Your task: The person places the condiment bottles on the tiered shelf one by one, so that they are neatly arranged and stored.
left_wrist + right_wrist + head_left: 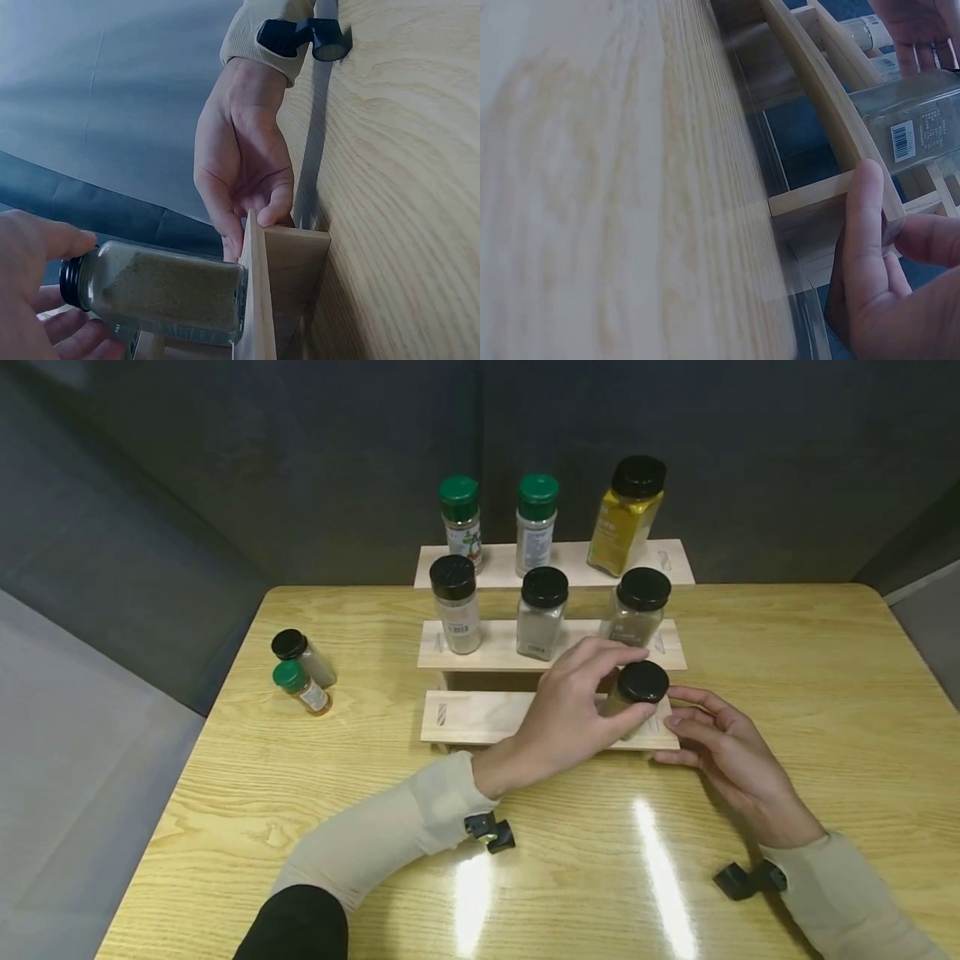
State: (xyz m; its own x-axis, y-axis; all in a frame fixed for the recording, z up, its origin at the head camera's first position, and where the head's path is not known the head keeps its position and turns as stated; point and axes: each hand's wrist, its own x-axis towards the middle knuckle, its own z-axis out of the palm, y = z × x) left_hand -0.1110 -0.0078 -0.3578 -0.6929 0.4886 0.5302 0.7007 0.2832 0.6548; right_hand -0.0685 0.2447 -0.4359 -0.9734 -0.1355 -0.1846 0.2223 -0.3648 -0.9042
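Observation:
My left hand (573,706) reaches across the lowest step of a pale wooden tiered spice rack (480,714). Its thumb and fingers grip a clear square spice jar (169,292) near the black lid (643,682). The jar stands upright at the right end of that step, its base at the board in the left wrist view; it holds greyish-green powder, and a barcode label shows in the right wrist view. My right hand (731,752) pinches the right end of the same step, thumb and fingers on the board's edge (877,176).
On the middle step stand three black-lidded jars (540,618). Two green-capped bottles (536,531) and a yellow jar (626,522) occupy the top step. A black-capped bottle (317,664) and a small green-capped bottle (311,695) are on the wooden table (360,635) at left. Dark fabric hangs behind.

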